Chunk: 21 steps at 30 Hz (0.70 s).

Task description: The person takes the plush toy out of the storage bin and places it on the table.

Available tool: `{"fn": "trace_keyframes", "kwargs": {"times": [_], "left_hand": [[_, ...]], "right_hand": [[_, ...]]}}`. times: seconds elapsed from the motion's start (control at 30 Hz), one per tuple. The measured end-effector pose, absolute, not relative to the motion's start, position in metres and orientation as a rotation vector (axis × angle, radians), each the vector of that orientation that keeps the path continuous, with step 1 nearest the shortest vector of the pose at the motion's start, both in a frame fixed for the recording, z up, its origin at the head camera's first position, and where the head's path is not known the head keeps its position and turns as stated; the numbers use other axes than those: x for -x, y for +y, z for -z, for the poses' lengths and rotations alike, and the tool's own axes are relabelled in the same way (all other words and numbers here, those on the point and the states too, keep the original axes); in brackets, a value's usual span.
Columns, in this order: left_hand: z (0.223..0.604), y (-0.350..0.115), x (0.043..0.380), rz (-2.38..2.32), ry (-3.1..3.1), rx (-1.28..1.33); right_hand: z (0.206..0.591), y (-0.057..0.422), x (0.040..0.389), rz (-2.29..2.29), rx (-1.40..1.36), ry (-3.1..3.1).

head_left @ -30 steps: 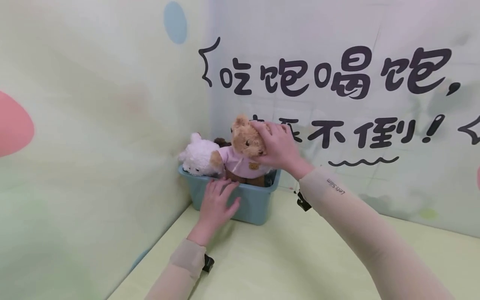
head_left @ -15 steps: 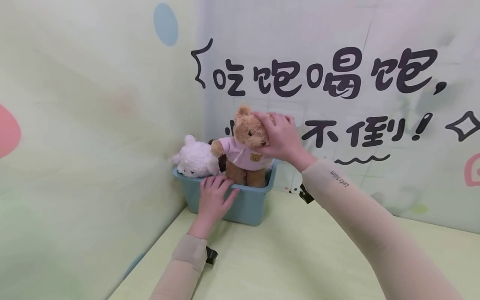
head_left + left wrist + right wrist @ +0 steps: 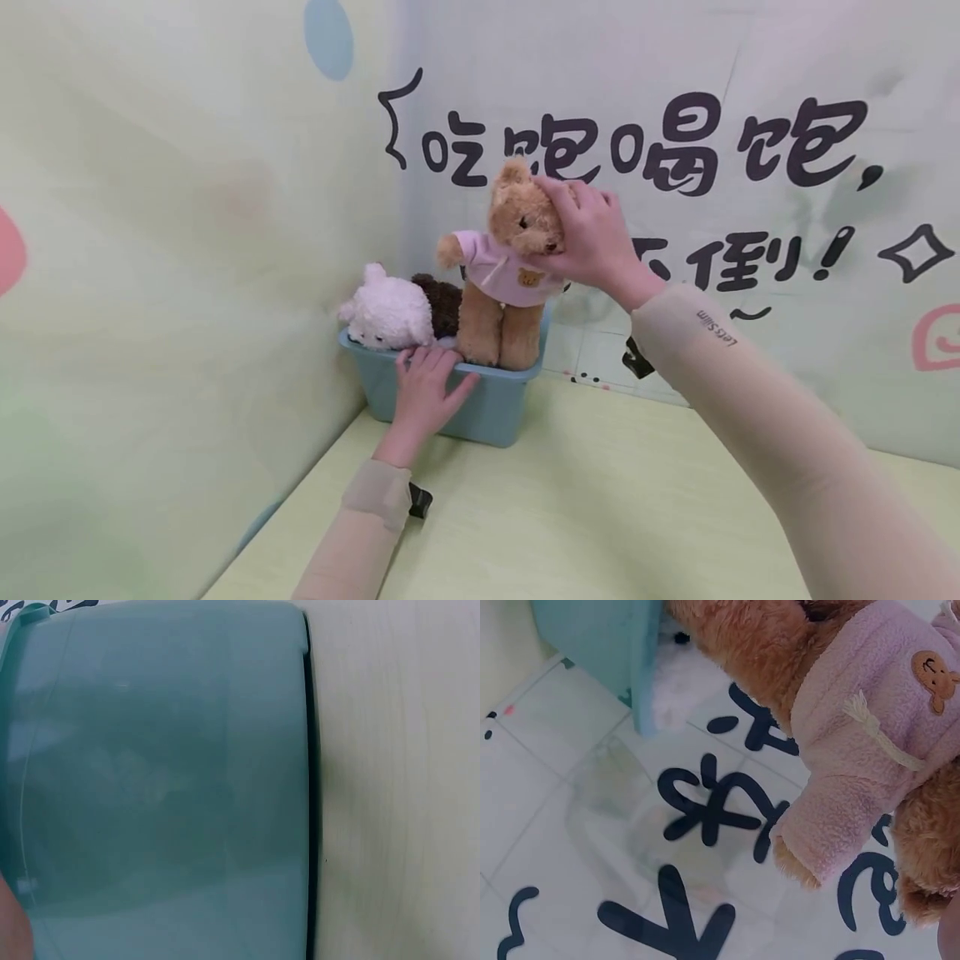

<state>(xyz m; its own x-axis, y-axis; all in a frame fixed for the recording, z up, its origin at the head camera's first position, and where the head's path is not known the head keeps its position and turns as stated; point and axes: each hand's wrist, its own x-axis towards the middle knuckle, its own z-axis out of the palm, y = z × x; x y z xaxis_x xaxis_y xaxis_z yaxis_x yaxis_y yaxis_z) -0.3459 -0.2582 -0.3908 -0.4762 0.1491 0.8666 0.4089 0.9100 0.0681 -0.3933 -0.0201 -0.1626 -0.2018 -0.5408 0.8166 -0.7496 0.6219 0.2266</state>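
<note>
Head view: lettered wall (image 3: 690,50) behind; pale surface (image 3: 615,492) below. On the surface, in the corner, a teal-blue plastic bin (image 3: 483,410). Pink-topped teddy bear (image 3: 506,271): held near upright, body above the bin, feet at the near rim; whether they touch it, cannot tell. White plush toy (image 3: 390,312) and dark brown plush toy (image 3: 442,302) in the bin, left of the bear. Right hand (image 3: 596,237): fingers wrapped round the bear's head. Left hand (image 3: 426,385): fingers laid loosely over the near rim, thumb spread apart.

Risks (judgement): a foot could catch the rim and drag or tip the bin, worse if the left hand presses too lightly. Head-only hold may let the body swing; fur could slip under a quick pull. Brown toy might snag on a leg.
</note>
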Motion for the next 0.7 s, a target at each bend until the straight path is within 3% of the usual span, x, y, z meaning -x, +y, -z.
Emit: {"fn": "trace_keyframes", "kwargs": {"times": [0.33,0.7], "left_hand": [[0.391,-0.258,0.347,0.353,-2.051,0.392],[0.392,-0.255,0.352,0.375,-2.034,0.411]], "right_hand": [[0.129,0.01,0.378,-0.166,-0.942,-1.914],[0.087,0.08,0.35,-0.01,-0.795,-2.07]]}}
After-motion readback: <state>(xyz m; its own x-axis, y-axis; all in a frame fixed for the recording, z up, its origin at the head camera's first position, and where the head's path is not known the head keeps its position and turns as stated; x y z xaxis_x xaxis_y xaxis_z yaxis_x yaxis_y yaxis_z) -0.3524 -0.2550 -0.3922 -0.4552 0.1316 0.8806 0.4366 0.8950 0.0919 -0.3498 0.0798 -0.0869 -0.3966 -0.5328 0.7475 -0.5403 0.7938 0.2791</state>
